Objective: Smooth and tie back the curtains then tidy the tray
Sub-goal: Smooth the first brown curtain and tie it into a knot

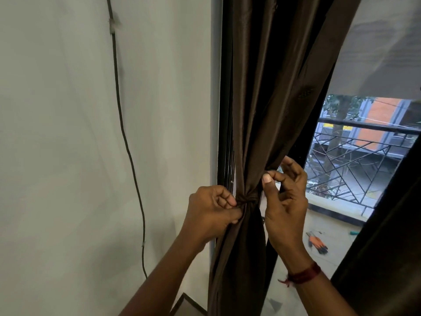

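— How do the hands sit?
— Left hand fisted, fingers pinched tight. Right hand raised just beside it — thumb and forefinger tips touching, other fingers loosely curled.

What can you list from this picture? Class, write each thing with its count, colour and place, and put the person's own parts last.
curtain: one, dark brown, gathered at the window's left edge
knot: one, dark brown, at the curtain's waist
second curtain: one, dark, right edge
wall: one, white, left
cable: one, dark, running down the wall
railing: one, black, outside
gloves: orange and black, count unclear, balcony floor
wrist thread: one, red, right wrist
left hand: one, pinching the knot
right hand: one, fingers curled beside the curtain
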